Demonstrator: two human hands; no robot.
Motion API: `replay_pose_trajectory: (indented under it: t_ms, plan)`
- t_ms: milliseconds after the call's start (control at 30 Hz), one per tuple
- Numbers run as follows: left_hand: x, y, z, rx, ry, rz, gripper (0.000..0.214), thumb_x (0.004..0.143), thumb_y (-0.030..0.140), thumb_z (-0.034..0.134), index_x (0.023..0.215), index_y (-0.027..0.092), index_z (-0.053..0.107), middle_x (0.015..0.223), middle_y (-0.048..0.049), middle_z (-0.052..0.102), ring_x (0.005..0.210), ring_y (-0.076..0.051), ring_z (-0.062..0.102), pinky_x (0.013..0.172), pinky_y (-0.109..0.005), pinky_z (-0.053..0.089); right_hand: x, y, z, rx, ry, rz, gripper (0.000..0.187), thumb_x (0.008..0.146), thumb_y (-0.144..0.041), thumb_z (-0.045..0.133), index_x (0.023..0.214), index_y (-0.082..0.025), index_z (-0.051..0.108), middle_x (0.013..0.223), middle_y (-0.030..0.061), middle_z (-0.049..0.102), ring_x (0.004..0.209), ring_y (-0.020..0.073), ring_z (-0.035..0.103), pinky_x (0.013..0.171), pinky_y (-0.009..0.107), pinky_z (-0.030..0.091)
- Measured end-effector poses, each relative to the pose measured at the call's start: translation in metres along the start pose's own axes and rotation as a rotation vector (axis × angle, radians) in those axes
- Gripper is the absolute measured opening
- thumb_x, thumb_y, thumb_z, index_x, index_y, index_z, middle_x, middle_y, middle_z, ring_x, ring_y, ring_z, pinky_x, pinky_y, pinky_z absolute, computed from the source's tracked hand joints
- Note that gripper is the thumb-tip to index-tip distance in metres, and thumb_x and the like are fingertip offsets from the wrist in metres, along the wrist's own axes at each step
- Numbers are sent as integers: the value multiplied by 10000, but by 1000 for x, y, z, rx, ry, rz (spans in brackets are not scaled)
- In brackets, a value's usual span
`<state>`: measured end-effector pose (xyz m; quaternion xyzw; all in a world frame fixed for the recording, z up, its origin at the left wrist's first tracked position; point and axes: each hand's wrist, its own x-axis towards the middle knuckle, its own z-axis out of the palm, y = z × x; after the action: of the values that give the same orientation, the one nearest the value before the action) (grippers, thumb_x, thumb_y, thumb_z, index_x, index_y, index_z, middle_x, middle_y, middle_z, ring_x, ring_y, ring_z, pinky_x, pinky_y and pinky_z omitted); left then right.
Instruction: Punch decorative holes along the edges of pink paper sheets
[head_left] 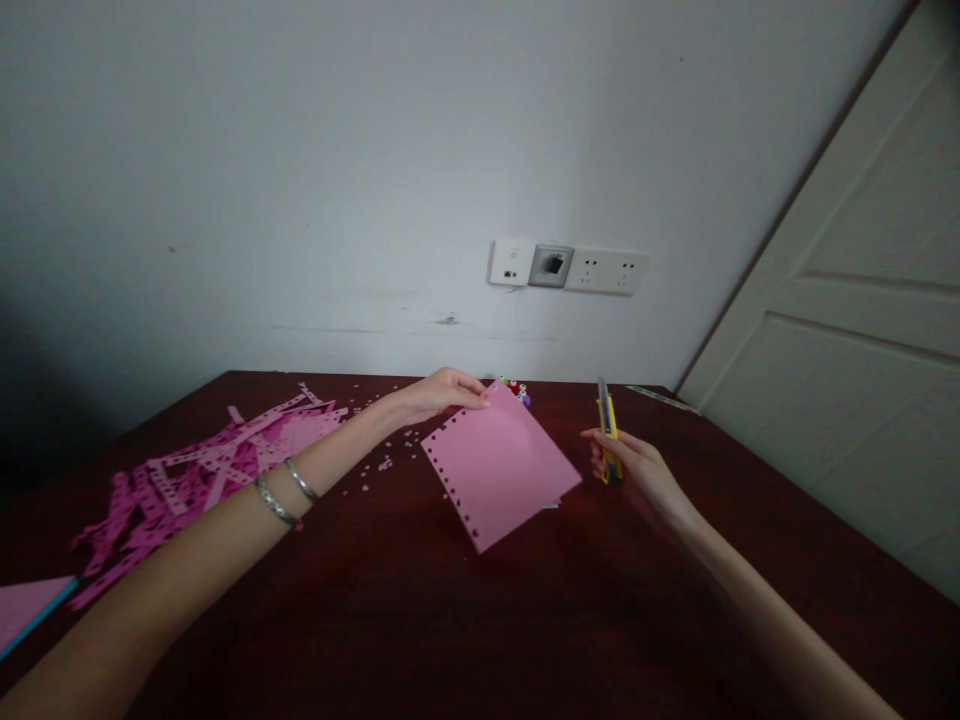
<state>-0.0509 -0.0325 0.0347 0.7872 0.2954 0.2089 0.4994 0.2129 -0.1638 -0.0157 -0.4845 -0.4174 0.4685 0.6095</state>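
Observation:
A pink sheet of paper [510, 465] with a row of punched holes along its left edge is held up, tilted, above the table. My left hand [448, 390] pinches it at the upper corner. In my right hand [626, 460], to the right of the sheet, is a yellow utility knife [608, 435] pointing up, its metal blade showing at the top. The knife and the paper are apart. Partly hidden behind the sheet's top corner are small colourful round items [520, 391], too small to make out.
A heap of pink punched paper strips [217, 460] lies at the left of the dark red table [360, 620]. Tiny pink paper bits [385, 464] are scattered near my left arm. A pink and blue stack [34, 610] sits at the left edge. A flat ruler-like strip [661, 398] lies back right.

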Motion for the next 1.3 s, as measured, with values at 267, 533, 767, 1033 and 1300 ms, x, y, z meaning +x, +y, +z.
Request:
replay_pose_trajectory:
  t_ms: [267, 533, 767, 1033, 1300]
  plan:
    - [-3, 11, 79, 513, -514, 281, 180, 774, 193, 539, 897, 200, 669, 866, -16, 673, 802, -162, 598, 751, -294, 441, -18, 19, 25, 44, -51, 125, 261, 625, -321, 716, 800, -156, 615, 585, -40, 500, 483, 83, 451, 486, 233, 392]
    - [-86, -1, 173, 1244, 110, 338, 456, 891, 183, 321, 1336, 83, 328, 1279, -212, 451, 1168, -315, 414, 887, -452, 364, -33, 22, -2, 35, 47, 177, 279, 583, -280, 725, 812, -146, 637, 587, -26, 517, 481, 89, 464, 483, 242, 415]
    - [-132, -14, 169, 969, -259, 196, 649, 833, 555, 382, 1363, 188, 305, 1378, -227, 310, 1266, -398, 272, 948, -571, 288, -46, 22, -17, -38, 87, 150, 458, 627, -351, 700, 1016, -142, 576, 599, -21, 519, 475, 103, 446, 456, 249, 399]
    - [-96, -22, 125, 764, -410, 351, 440, 886, 386, 369, 1257, 153, 411, 1384, -138, 326, 1280, -258, 295, 1034, -343, 280, -67, 20, -11, -252, -50, 16, 470, 738, -460, 605, 1090, -176, 476, 680, 1, 565, 495, 113, 467, 473, 244, 401]
    - [-88, -42, 134, 904, -281, 248, 596, 891, 468, 282, 1341, 78, 261, 1422, -200, 232, 1325, -303, 158, 1060, -424, 177, -92, 21, 3, -810, -50, -127, 232, 798, -381, 494, 942, -204, 537, 681, 32, 634, 573, 180, 581, 541, 266, 424]
